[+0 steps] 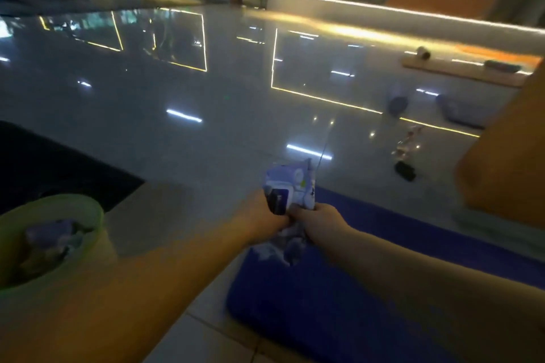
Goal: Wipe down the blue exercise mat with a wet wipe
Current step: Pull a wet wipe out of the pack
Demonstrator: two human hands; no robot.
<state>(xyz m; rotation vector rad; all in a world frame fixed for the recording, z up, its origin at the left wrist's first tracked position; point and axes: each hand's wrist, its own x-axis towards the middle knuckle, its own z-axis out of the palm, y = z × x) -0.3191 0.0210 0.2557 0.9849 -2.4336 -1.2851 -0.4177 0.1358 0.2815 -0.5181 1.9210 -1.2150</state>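
In the lower middle of the frame both hands meet on a soft lilac-and-white plastic pack of wet wipes [290, 186], held upright in the air. The left hand [262, 215] has its grip clenched round the pack's left side. The right hand [318, 222] has its grip pinching the pack's lower right edge. Crumpled pale material hangs just below the hands, and blur hides whether it is the pack's tail or a wipe partly drawn out.

The thick padded blue exercise mat [339, 298] lies flat on the glossy grey tiled floor [191, 141], filling the lower right of the frame, with its near-left corner directly under the hands. No wiping shows on it yet.

Risks, as I judge them:
- Several wipes could come out in a clump if the pull is hard while the left grip squeezes the soft pack.
- A wipe could tear if it is pinched by one corner only.
- The pack could slip from a loosened grip and drop on the mat or floor.
- A dripping wipe over the shiny floor could leave a slick patch.
- A pale green round bin [97, 215] at the lower left sits close to the left forearm and could be knocked.
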